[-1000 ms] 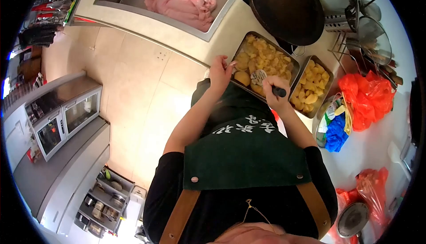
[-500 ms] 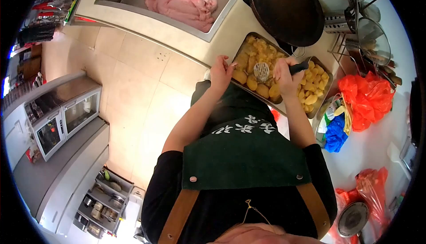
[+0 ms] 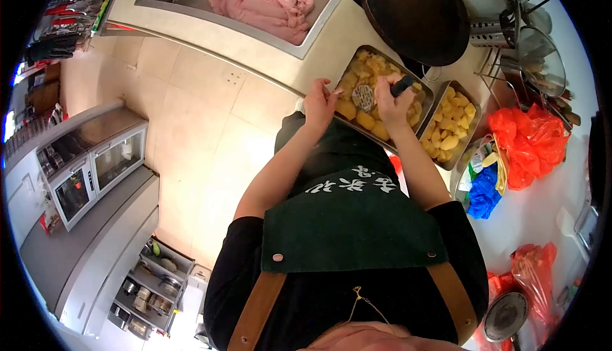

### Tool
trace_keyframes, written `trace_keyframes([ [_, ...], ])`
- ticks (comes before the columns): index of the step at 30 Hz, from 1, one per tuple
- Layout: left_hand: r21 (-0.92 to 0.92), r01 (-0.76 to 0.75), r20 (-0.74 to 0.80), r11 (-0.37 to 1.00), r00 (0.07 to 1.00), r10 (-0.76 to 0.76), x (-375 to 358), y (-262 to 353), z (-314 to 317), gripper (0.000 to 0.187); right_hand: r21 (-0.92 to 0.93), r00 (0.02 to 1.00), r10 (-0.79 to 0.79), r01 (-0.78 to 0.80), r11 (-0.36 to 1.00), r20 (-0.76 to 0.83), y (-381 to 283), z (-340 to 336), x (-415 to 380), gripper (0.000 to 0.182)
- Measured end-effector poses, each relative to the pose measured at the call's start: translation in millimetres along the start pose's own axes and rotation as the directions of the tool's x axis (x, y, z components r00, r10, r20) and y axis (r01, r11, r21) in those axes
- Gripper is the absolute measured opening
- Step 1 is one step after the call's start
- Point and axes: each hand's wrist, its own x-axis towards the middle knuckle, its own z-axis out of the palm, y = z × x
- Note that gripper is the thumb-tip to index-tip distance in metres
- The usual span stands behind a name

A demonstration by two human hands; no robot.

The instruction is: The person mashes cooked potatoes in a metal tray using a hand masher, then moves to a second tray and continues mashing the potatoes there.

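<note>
My right hand is closed round the black handle of a potato masher. The masher's round perforated metal head rests among the yellow potatoes, some crushed and some still in whole pieces. These lie in a shallow metal tray. At the tray's left corner, my left hand grips the rim with thumb and fingers. Beside it on the right, a second metal tray holds more potato chunks.
A large dark round pan stands behind the trays. Pink raw meat or skin lies in the sink at the upper left. On the right are a utensil rack, a red plastic bag and a blue bag.
My right hand has moved the masher a little to the left within the tray, and its handle tilts more upright. My left hand has stayed at the tray's corner.
</note>
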Motion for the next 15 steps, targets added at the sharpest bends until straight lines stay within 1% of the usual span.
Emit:
trace_keyframes([
  [3, -0.009, 0.008, -0.003, 1.000, 1.000, -0.008, 0, 4, -1, 0.033, -0.105, 0.997, -0.077, 0.078, 0.991, 0.010, 13, -1, 9, 0.028],
  [6, -0.011, 0.014, -0.001, 1.000, 1.000, -0.014, -1, 4, 0, 0.032, -0.103, 0.998, -0.020, 0.026, 0.994, 0.060, 9, -1, 28, 0.028],
  [7, -0.009, 0.000, -0.003, 1.000, 1.000, 0.000, -1, 2, 0, 0.032, -0.038, 0.997, 0.074, -0.072, 0.997, 0.038, -8, 5, 32, 0.024],
  [10, -0.004, -0.037, -0.020, 0.999, 0.999, 0.037, 0, 0, 1, 0.033, 0.187, 0.985, 0.156, -0.141, 0.972, -0.069, -28, -4, 42, 0.020],
  [14, -0.021, -0.046, -0.052, 0.999, 0.998, 0.045, -1, -4, 4, 0.035, 0.246, 0.999, 0.012, -0.002, 0.969, -0.041, -53, -31, 35, 0.023],
  [15, -0.033, -0.047, -0.055, 0.998, 0.997, 0.045, 0, -2, 4, 0.035, 0.204, 0.998, -0.010, 0.022, 0.979, -0.062, -52, -33, 35, 0.025],
])
